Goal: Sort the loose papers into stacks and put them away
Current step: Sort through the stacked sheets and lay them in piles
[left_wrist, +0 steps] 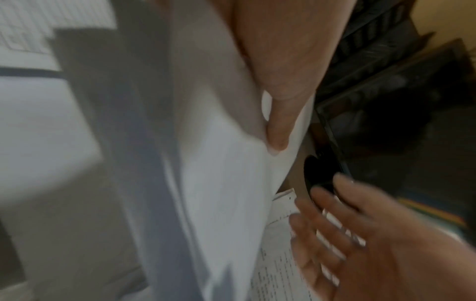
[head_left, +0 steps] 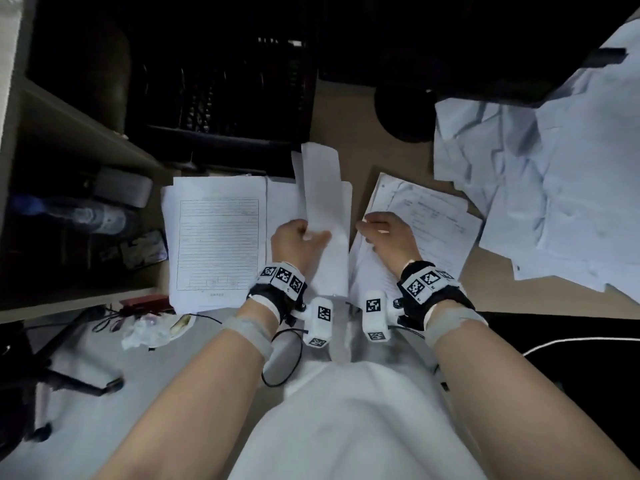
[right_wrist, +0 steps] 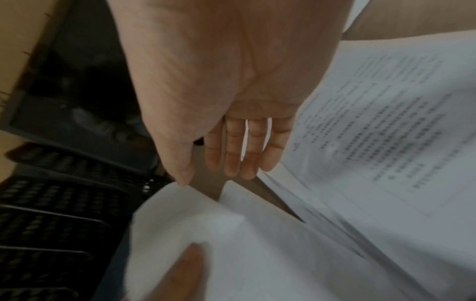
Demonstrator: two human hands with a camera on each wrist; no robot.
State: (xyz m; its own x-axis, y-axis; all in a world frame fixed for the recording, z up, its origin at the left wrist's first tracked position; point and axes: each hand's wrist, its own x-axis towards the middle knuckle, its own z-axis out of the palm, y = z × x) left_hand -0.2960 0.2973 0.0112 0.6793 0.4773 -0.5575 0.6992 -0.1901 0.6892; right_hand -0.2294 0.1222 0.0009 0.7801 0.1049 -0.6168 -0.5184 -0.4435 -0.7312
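Papers lie in three tidy stacks side by side on the bench [head_left: 485, 289], with one big loose heap [head_left: 554, 188] sprawled at the far right. The left stack [head_left: 218, 244] shows a ruled form on top. The middle stack [head_left: 284, 206] is blank and mostly hidden behind a curled sheaf of blank sheets [head_left: 325, 216] that stands up on edge above it. The left hand [head_left: 294, 242] grips this sheaf low down, thumb pressed flat along its face and fingers wrapped behind. The right stack [head_left: 429, 220], printed with text, sits askew just beside the sheaf. Over its near left corner hovers the right hand [head_left: 389, 237], fingers straight and slightly fanned, holding nothing; whether the palm touches the page I cannot tell. Behind the stacks stands a black slotted crate [head_left: 221, 91]. On a shelf to the left lies one plastic bottle [head_left: 79, 213] on its side.
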